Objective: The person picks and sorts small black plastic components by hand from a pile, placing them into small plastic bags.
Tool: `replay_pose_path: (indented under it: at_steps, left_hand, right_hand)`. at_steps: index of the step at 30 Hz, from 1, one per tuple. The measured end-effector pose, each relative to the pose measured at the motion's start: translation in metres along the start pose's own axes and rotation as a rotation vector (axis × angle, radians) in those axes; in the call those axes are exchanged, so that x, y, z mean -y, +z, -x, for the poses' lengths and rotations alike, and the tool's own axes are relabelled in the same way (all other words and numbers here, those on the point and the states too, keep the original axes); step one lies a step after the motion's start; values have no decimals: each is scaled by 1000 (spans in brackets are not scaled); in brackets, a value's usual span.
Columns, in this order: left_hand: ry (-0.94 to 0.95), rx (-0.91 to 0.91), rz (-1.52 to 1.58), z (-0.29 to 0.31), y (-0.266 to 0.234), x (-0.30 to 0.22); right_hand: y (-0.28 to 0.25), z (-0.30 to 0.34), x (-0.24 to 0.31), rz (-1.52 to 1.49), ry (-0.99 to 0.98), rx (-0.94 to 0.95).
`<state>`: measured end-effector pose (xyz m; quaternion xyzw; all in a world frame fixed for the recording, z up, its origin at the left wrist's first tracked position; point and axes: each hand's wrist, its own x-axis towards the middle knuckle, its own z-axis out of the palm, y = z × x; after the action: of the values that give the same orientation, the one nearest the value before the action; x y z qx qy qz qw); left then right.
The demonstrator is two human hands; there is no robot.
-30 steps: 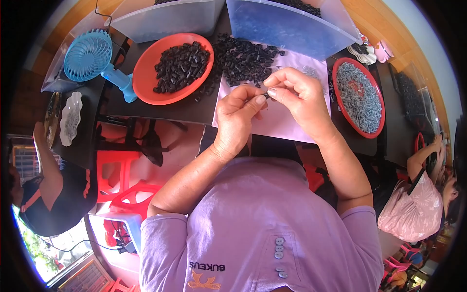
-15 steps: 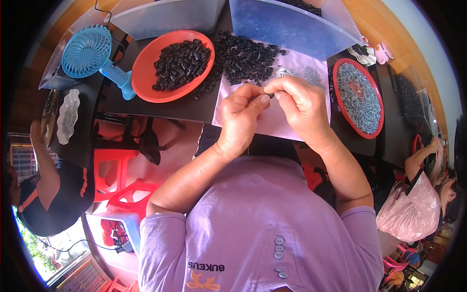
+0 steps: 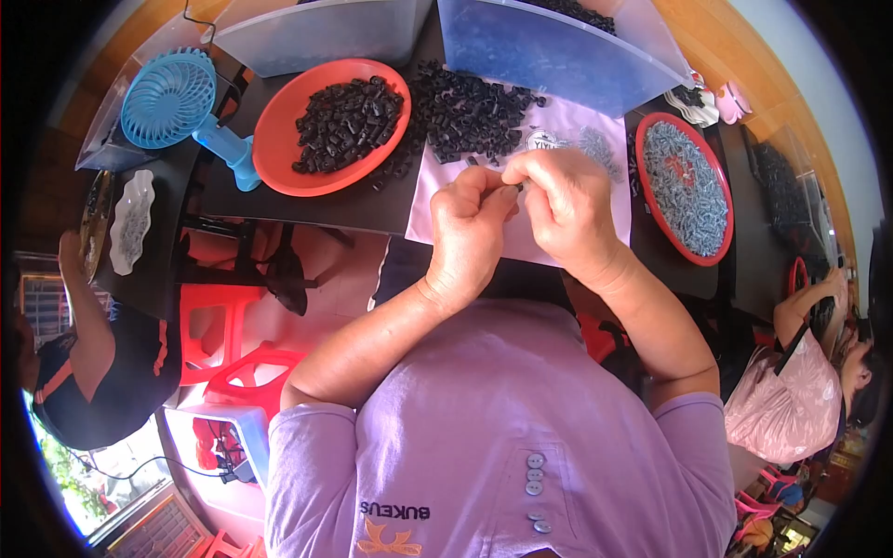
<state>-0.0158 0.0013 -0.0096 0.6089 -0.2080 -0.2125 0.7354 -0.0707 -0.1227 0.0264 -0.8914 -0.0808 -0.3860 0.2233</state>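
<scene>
My left hand [image 3: 467, 223] and my right hand [image 3: 569, 206] meet over the pink sheet [image 3: 426, 212] at the table's near edge. Both are closed, fingertips pinched together. Between them shows a bit of a small black plastic part [image 3: 518, 187], mostly covered by the fingers. My left thumb and forefinger grip it. What the right fingers pinch against it is hidden. Just beyond my hands lies a heap of black plastic parts [image 3: 476, 116]. A small pile of silver screw-like pieces [image 3: 597, 147] rests on the sheet past my right hand.
A red bowl [image 3: 272, 139] of black parts stands left, a red tray [image 3: 724, 200] of silver pieces right. Clear bins [image 3: 558, 65] line the back. A blue fan [image 3: 167, 98] stands far left. One person [image 3: 102, 372] sits left, another [image 3: 786, 400] right.
Both hands stay together and have shifted and turned slightly. The left wrist has moved a little right, and the black part shows less between the fingers.
</scene>
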Motion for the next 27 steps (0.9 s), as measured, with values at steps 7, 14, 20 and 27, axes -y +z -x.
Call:
replay_pose_path:
  at_steps: [7,14,20,27]
  left_hand:
    - [-20,-52,38,7,4,-6]
    - [11,-136,177,11,9,1]
    - [-62,-122,142,15,4,-12]
    - [-229,-157,365,16,6,-23]
  right_hand:
    - [5,11,17,137,6,-97]
    - [11,13,15,79,11,-109]
    - [14,22,30,186,-6,-120]
    - [24,23,20,291,-154,-277]
